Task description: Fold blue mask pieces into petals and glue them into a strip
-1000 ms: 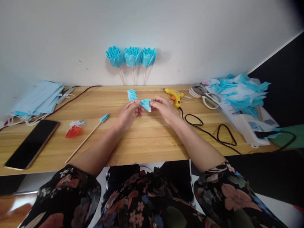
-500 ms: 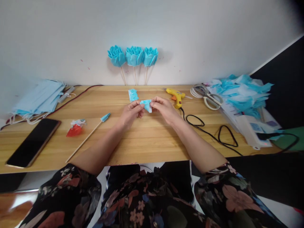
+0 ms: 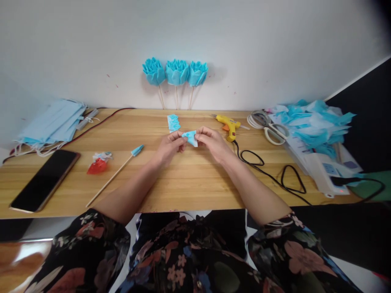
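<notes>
A small piece of blue-and-white fabric (image 3: 191, 138) is stretched between my two hands above the table. My left hand (image 3: 171, 146) pinches its left end between thumb and fingers. At the other end, my right hand (image 3: 213, 142) grips the edge the same way. Just behind my left hand lies a stack of blue petal-shaped pieces (image 3: 173, 122). A wooden stick (image 3: 111, 179) with a blue wrapped tip rests to the left of my left forearm. The yellow glue gun (image 3: 227, 125) lies on its side beyond my right hand.
Three blue fabric flowers (image 3: 177, 73) on sticks lean on the wall. At left are face masks (image 3: 53, 120), a phone (image 3: 45, 179) and a red plastic item (image 3: 97, 166). Scissors (image 3: 275, 132), a fabric scrap pile (image 3: 317, 122), a power strip (image 3: 328, 175) and a looped cord (image 3: 282, 185) occupy the right.
Both hands keep their pinch on the fabric piece, with only slight finger shifts. The whole view has drifted a little, so the table things appear slightly farther right.
</notes>
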A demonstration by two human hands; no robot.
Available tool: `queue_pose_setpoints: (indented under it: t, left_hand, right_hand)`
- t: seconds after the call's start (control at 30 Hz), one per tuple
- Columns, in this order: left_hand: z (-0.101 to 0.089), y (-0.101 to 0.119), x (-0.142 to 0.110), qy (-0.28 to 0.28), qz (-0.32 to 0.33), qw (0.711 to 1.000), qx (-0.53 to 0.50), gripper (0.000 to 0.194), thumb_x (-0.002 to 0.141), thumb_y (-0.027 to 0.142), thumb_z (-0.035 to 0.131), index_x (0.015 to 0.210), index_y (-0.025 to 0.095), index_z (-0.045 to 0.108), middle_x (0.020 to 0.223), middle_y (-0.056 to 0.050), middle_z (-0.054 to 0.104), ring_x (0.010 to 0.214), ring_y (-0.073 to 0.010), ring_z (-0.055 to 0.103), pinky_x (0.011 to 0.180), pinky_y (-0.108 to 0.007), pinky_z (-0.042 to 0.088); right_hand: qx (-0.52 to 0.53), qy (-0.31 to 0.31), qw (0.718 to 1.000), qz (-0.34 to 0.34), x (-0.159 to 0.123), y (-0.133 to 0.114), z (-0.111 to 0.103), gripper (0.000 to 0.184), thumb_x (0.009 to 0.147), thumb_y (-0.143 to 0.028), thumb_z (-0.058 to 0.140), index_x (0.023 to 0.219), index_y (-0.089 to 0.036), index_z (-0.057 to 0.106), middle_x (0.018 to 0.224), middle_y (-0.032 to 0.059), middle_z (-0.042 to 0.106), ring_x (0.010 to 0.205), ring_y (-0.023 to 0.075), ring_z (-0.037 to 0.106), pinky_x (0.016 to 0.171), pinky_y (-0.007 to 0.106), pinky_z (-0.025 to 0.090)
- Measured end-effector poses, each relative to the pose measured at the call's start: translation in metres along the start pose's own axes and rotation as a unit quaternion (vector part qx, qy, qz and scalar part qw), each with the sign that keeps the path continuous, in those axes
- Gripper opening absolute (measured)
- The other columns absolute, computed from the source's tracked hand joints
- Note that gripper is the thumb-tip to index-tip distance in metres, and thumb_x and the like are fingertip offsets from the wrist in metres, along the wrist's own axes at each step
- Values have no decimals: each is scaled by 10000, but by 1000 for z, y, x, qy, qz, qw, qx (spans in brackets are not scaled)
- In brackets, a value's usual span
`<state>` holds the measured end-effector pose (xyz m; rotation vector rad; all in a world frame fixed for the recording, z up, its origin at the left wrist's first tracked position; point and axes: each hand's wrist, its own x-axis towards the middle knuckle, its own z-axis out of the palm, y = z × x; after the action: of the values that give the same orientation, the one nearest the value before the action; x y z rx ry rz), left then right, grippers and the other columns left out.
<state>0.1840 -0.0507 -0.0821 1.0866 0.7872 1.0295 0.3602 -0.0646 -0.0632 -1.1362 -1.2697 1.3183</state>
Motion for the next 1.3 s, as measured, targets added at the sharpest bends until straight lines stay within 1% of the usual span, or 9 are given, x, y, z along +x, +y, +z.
queue_pose_setpoints:
  t: [0.27,0.47,0.53,0.63,0.7,0.77,0.9,1.03,1.3]
  left_hand:
    - [0,2,-2,-16,-8,1000,5,131,737,228,728,781,170,620,599,38,561,552,-78,468,574,-227,374]
    - [-2,1,-2,-38,-26,999,-9,208,749,292,742,878,177,625,679,30,595,579,-88,513,574,-235,409]
    - [-3,1,-1,-33,-30,999,-13,216,760,305,738,894,178,625,680,30,594,587,-91,524,570,-232,410]
    - [-4,0,0,-1,-26,1000,-7,244,758,330,754,909,179,636,681,31,591,594,-91,529,570,-226,411]
    - [-4,0,1,20,-15,1000,5,269,755,369,769,899,175,650,702,22,601,619,-92,537,587,-226,424]
    - [-5,0,2,27,-5,999,16,295,754,408,778,884,169,664,727,10,611,655,-97,548,612,-228,439]
    - [-6,0,2,13,-2,999,37,330,740,450,794,863,167,678,725,4,618,668,-103,551,625,-234,439]
    - [-5,1,1,-1,4,997,72,354,756,500,776,783,166,661,707,0,618,636,-98,530,619,-241,430]
    - [-3,4,0,13,4,996,93,369,735,509,780,688,174,631,618,8,588,571,-94,493,580,-245,405]
  right_hand:
    - [15,4,1000,11,1,-1,-2,175,727,-352,706,748,-206,612,678,-38,592,665,120,505,689,295,379]
    - [30,15,999,27,2,-2,-5,182,722,-367,701,748,-211,611,689,-29,599,682,128,524,713,304,409]
    - [34,16,999,30,3,-1,-6,187,720,-369,705,744,-211,609,689,-29,596,680,128,524,714,305,412]
    - [39,12,999,31,3,0,-7,192,722,-372,713,740,-211,610,687,-29,596,678,127,520,708,304,410]
    - [45,7,998,33,3,0,-6,193,723,-369,717,740,-211,609,679,-31,593,674,126,516,704,301,406]
    - [48,5,998,35,2,1,-6,192,725,-365,720,744,-209,609,676,-34,589,670,124,513,703,299,402]
    - [36,3,999,36,2,2,-6,194,736,-368,711,745,-209,600,672,-39,578,669,123,508,695,296,395]
    - [26,3,999,33,2,1,-5,195,735,-369,705,746,-209,594,674,-43,571,664,118,496,685,291,385]
    - [6,-1,999,34,0,-3,-2,203,725,-392,703,748,-220,597,675,-42,555,652,123,474,672,293,388]
